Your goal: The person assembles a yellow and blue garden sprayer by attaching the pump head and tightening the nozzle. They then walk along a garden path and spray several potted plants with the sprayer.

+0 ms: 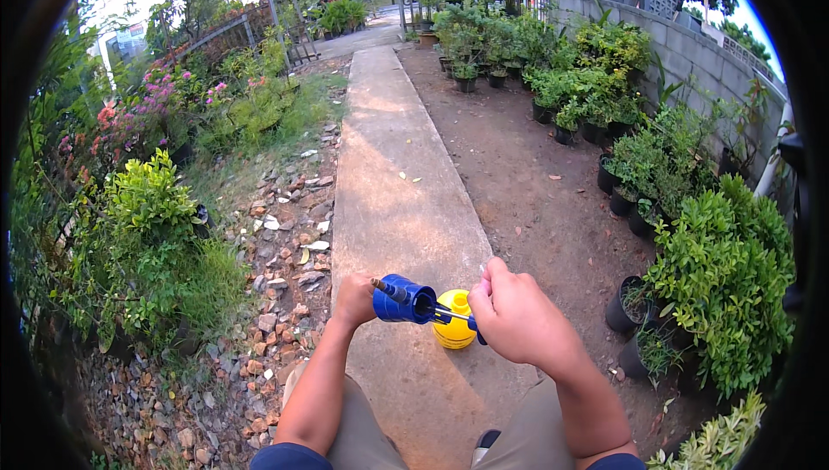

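My left hand [352, 299] is closed on a blue sprayer head [399, 299], tilted on its side, with a dark nozzle with a brass-coloured tip [389, 289] along it. From its open end a thin metal pump rod [454, 315] runs rightward to a blue end piece [477, 330]. My right hand [524, 316] is closed at that end, and its fingers partly hide what they grip. Below and behind the rod, a round yellow sprayer bottle [455, 337] stands upright on the concrete path, partly covered by the blue parts.
The concrete path [389, 168] runs ahead between my legs. Loose stones and broken bricks [289, 271] lie along its left, beside flowering shrubs [164, 94]. Bare soil [535, 176] borders it on the right, with several potted plants [626, 301] along a grey block wall [682, 47].
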The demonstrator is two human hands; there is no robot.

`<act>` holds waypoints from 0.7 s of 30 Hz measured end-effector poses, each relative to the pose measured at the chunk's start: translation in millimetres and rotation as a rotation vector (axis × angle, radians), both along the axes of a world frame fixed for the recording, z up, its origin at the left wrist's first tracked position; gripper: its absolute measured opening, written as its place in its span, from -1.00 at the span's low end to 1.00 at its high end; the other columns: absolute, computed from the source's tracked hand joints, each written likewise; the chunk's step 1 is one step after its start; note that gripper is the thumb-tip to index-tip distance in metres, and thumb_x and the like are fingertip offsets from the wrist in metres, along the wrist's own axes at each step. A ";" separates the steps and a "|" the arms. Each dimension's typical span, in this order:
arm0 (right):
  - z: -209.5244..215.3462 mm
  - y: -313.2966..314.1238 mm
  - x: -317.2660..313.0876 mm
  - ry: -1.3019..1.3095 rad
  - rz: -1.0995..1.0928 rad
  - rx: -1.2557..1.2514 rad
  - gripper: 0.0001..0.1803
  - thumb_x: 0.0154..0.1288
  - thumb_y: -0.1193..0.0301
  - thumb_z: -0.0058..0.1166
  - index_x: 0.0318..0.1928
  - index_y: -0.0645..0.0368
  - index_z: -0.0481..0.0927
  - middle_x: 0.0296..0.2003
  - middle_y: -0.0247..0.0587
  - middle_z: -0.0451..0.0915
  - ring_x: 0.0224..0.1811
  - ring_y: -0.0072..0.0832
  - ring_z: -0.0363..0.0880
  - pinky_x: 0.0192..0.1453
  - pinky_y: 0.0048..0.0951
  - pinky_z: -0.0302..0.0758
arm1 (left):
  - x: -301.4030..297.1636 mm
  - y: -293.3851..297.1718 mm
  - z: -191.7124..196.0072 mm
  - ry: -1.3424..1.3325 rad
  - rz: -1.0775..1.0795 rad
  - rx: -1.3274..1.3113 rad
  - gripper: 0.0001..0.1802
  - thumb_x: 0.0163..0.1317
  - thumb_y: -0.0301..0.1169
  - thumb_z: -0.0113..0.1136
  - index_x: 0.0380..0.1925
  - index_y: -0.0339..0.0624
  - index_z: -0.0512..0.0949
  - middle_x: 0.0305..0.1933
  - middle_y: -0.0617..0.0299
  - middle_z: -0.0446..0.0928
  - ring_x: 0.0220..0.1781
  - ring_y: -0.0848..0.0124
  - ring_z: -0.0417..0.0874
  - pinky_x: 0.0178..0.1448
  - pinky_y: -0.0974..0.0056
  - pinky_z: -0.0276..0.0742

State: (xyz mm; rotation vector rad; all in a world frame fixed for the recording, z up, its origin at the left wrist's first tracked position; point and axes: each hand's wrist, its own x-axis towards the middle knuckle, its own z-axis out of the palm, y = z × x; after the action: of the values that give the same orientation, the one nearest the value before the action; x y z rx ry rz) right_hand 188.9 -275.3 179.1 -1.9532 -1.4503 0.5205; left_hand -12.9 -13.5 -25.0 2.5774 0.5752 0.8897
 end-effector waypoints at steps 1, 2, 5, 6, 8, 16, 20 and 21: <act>-0.1 0.3 -4.2 0.002 -0.025 0.026 -0.54 0.57 0.25 -0.10 -0.06 0.59 0.45 -0.38 0.53 0.67 -0.22 0.38 0.76 -0.07 0.20 0.68 | -0.8 0.1 4.7 -0.014 0.000 0.018 -0.85 0.03 -0.27 0.55 -0.51 -0.04 0.78 -0.48 0.02 0.71 -0.39 0.00 0.78 -0.25 0.00 0.69; -0.5 0.9 -7.5 0.005 -0.003 -0.003 -0.54 0.56 0.26 -0.10 -0.06 0.59 0.45 -0.38 0.53 0.67 -0.23 0.37 0.76 -0.08 0.20 0.69 | -0.3 -5.2 7.1 -0.044 -0.016 0.020 -0.86 0.03 -0.26 0.55 -0.48 -0.03 0.79 -0.47 0.03 0.72 -0.39 0.01 0.79 -0.25 0.00 0.70; -12.5 20.9 -30.6 -0.036 0.050 -0.104 -0.53 0.55 0.27 -0.08 -0.05 0.61 0.45 -0.40 0.55 0.66 -0.24 0.36 0.77 -0.10 0.20 0.70 | 16.8 -27.2 5.0 -0.036 -0.143 0.046 -0.80 0.04 -0.29 0.52 -0.28 0.02 0.83 -0.37 0.06 0.76 -0.34 0.04 0.81 -0.20 0.03 0.72; -14.4 23.8 -34.3 -0.008 0.036 -0.086 -0.53 0.55 0.27 -0.08 -0.05 0.61 0.45 -0.40 0.55 0.66 -0.25 0.36 0.77 -0.10 0.20 0.70 | 20.4 -32.4 2.9 -0.064 -0.185 -0.002 -0.79 0.04 -0.29 0.52 -0.27 0.02 0.83 -0.35 0.07 0.77 -0.33 0.04 0.81 -0.19 0.04 0.72; -13.1 24.4 -33.7 0.016 -0.012 -0.104 -0.53 0.54 0.27 -0.07 -0.04 0.62 0.45 -0.41 0.54 0.66 -0.26 0.35 0.77 -0.11 0.20 0.70 | 20.5 -29.8 0.3 -0.023 -0.167 0.008 -0.78 0.05 -0.28 0.55 -0.27 0.01 0.84 -0.35 0.07 0.78 -0.33 0.06 0.82 -0.21 0.06 0.71; 9.6 -0.8 -15.0 0.018 0.037 -0.019 -0.54 0.53 0.28 -0.04 -0.04 0.61 0.46 -0.38 0.54 0.67 -0.22 0.37 0.77 -0.09 0.18 0.70 | -5.1 -1.8 0.7 -0.040 -0.014 -0.137 -0.76 0.04 -0.25 0.64 -0.30 -0.04 0.83 -0.36 0.09 0.79 -0.38 0.10 0.82 -0.29 0.12 0.69; -12.3 28.2 -31.9 -0.003 0.021 -0.128 -0.53 0.53 0.26 -0.04 -0.04 0.60 0.46 -0.36 0.53 0.68 -0.21 0.39 0.77 -0.06 0.21 0.70 | 21.1 -27.4 -4.8 0.050 -0.199 -0.035 -0.78 0.03 -0.33 0.52 -0.26 0.02 0.85 -0.33 0.10 0.80 -0.34 0.07 0.81 -0.24 0.07 0.72; -15.1 29.7 -30.5 -0.001 0.005 -0.129 -0.52 0.53 0.25 -0.03 -0.04 0.60 0.47 -0.34 0.54 0.69 -0.21 0.38 0.77 -0.04 0.21 0.70 | 24.1 -28.1 -3.8 0.012 -0.206 -0.027 -0.78 0.03 -0.33 0.52 -0.26 0.02 0.85 -0.32 0.10 0.80 -0.35 0.07 0.80 -0.24 0.06 0.72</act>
State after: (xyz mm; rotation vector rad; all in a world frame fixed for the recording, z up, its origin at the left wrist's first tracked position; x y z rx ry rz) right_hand 158.4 -245.6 164.0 -2.0499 -1.4540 0.6294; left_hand 11.2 -41.6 -28.8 2.5625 0.3142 0.7920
